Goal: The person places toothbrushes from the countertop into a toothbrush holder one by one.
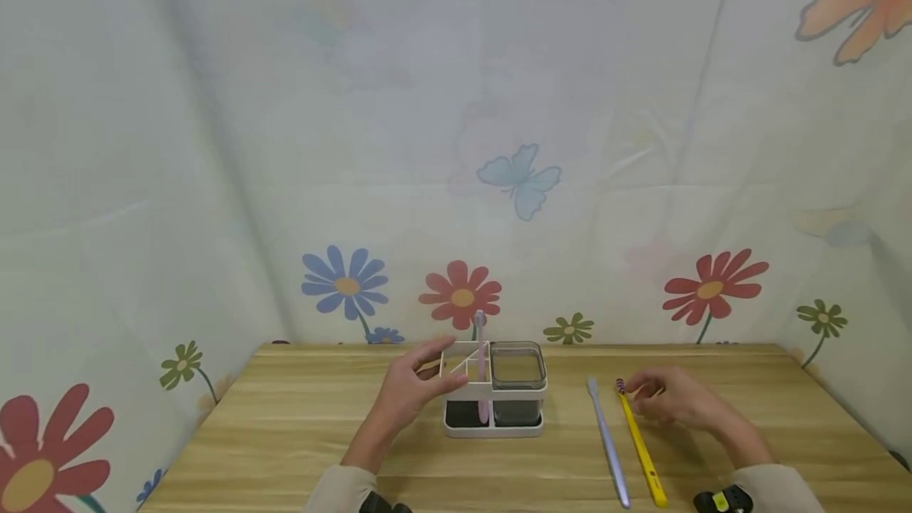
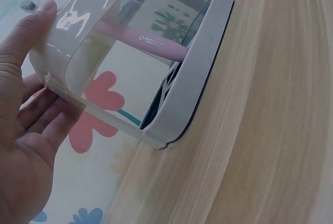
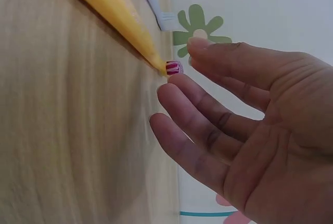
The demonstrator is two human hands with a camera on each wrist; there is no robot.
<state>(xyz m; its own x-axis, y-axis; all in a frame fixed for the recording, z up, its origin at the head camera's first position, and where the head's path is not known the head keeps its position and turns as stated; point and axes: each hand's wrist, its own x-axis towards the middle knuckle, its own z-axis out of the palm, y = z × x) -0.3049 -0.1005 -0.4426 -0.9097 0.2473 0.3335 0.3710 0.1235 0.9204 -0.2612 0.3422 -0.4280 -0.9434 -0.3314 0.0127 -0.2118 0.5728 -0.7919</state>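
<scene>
A white toothbrush holder (image 1: 493, 432) with an upper frame and a dark-lined base stands on the table. My left hand (image 1: 408, 388) grips its upper left side, thumb in front and fingers behind, as the left wrist view also shows. Inside the left part, a pink toothbrush (image 1: 482, 366) stands upright; its handle (image 2: 151, 42) reaches down to the base. The right part holds a clear grey cup (image 1: 518, 374). Close to the head of a yellow toothbrush (image 1: 643, 450) hovers my right hand (image 1: 673, 398). Its fingers are loosely bent and apart from the brush in the right wrist view.
A pale blue-violet toothbrush (image 1: 609, 450) lies on the wooden table (image 1: 285, 434), left of the yellow one and roughly parallel to it. Behind the table's far edge hangs a white cloth (image 1: 399, 141) printed with flowers and butterflies.
</scene>
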